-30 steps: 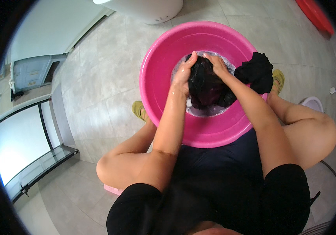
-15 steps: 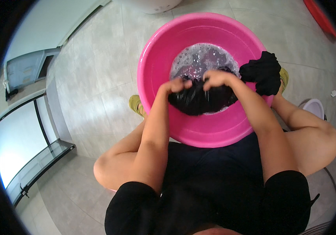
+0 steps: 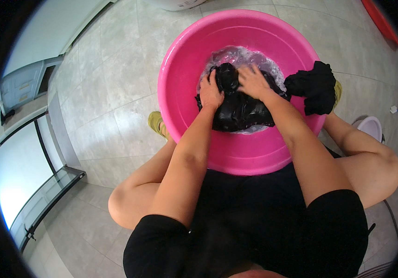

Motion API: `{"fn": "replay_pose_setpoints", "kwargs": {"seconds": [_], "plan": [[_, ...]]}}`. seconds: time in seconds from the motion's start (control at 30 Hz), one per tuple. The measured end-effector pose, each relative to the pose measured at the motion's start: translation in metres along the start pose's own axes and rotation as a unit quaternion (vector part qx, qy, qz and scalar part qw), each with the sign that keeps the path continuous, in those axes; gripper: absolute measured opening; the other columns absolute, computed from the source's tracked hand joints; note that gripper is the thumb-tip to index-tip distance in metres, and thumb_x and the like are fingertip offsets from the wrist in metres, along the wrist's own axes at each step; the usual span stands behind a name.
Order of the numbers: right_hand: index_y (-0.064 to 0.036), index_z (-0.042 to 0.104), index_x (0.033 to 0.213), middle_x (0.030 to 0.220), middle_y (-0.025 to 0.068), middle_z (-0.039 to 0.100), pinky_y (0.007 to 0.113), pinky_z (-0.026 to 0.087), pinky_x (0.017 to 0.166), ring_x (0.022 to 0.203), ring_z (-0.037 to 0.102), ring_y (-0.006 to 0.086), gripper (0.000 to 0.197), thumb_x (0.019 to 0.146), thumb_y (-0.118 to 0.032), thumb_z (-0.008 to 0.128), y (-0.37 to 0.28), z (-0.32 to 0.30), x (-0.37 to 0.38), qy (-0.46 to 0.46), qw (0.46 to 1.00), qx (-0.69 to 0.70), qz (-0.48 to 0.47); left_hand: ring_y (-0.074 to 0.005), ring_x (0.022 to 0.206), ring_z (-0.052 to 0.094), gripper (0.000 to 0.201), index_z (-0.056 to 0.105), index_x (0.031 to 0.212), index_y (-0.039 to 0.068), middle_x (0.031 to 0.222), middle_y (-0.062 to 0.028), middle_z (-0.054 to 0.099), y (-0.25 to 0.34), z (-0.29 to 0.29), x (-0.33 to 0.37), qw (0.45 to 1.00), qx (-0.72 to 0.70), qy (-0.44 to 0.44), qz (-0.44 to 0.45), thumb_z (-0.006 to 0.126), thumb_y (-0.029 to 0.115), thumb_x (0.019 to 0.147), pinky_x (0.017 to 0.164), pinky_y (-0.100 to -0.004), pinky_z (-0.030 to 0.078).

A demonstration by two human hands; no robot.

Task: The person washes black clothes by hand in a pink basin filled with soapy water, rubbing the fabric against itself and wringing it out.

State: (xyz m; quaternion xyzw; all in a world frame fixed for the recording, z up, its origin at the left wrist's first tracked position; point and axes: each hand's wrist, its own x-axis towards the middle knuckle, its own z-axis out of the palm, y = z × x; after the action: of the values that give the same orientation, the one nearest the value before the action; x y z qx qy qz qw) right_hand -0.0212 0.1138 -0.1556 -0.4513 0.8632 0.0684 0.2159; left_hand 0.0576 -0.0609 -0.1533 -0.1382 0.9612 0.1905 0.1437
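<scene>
A wet black cloth garment (image 3: 243, 112) lies bunched in soapy water (image 3: 266, 59) inside a large pink basin (image 3: 229, 150). Part of the garment bulges up between my hands. My left hand (image 3: 211, 92) rests against the left side of that bulge, its fingers stretched forward and the thumb apart. On the other side, my right hand (image 3: 253, 83) touches the cloth with fingers extended and slightly blurred. Neither hand is wrapped round the garment. A second black cloth (image 3: 314, 88) hangs over the basin's right rim, near my right forearm.
The basin stands on grey floor tiles between my bent legs, with green shoes (image 3: 156, 124) beside it. A small pale tub (image 3: 370, 128) sits at the right. Farther off are a white rounded container (image 3: 180, 3), a red object (image 3: 381, 21) and a glass-topped stand (image 3: 46, 194).
Both hands have moved forward over the garment, their fingers straightening from a curled pose. The cloth now bulges between them and covers more of the water.
</scene>
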Motion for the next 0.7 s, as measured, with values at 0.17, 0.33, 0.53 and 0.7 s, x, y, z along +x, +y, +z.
{"fn": "replay_pose_setpoints", "kwargs": {"seconds": [0.17, 0.33, 0.53, 0.7], "plan": [[-0.0061, 0.044, 0.123, 0.119, 0.0151, 0.047, 0.044, 0.035, 0.090, 0.110, 0.044, 0.0301, 0.045, 0.082, -0.021, 0.052, -0.042, 0.016, 0.012, 0.251, 0.909, 0.140, 0.302, -0.0341, 0.116, 0.042, 0.081, 0.037, 0.130, 0.003, 0.125, -0.0216, 0.041, -0.014, 0.017, 0.015, 0.952, -0.257, 0.055, -0.157, 0.074, 0.041, 0.069, 0.097, -0.0380, 0.036], [-0.0031, 0.055, 0.106, 0.107, 0.0151, 0.055, 0.041, 0.042, 0.084, 0.102, 0.051, 0.0299, 0.034, 0.075, -0.016, 0.060, -0.035, 0.013, -0.002, 0.235, 0.848, 0.348, 0.323, -0.0295, 0.118, 0.043, 0.083, 0.048, 0.124, 0.007, 0.127, -0.0164, 0.046, 0.006, 0.001, 0.004, 0.645, -0.698, -0.194, -0.241, 0.054, 0.070, 0.071, 0.097, -0.0418, 0.036], [-0.0007, 0.060, 0.076, 0.106, 0.0154, 0.055, 0.042, 0.038, 0.088, 0.102, 0.050, 0.0316, 0.024, 0.065, -0.020, 0.068, -0.083, -0.064, -0.027, 0.439, 0.819, 0.363, 0.069, -0.0310, 0.106, 0.051, 0.083, 0.049, 0.118, 0.009, 0.117, -0.0144, 0.053, 0.014, 0.004, 0.006, 0.471, -0.832, -0.174, -0.237, 0.042, 0.077, 0.071, 0.092, -0.0473, 0.040], [-0.0045, 0.061, 0.070, 0.093, 0.0054, 0.060, 0.042, 0.036, 0.087, 0.100, 0.052, 0.0248, 0.028, 0.067, -0.031, 0.070, -0.129, -0.083, -0.042, 0.452, 0.779, 0.433, 0.037, -0.0255, 0.098, 0.055, 0.068, 0.055, 0.108, 0.007, 0.106, -0.0110, 0.058, 0.023, 0.025, 0.004, 0.262, -0.945, -0.196, 0.022, 0.046, 0.067, 0.077, 0.085, -0.0422, 0.045]]}}
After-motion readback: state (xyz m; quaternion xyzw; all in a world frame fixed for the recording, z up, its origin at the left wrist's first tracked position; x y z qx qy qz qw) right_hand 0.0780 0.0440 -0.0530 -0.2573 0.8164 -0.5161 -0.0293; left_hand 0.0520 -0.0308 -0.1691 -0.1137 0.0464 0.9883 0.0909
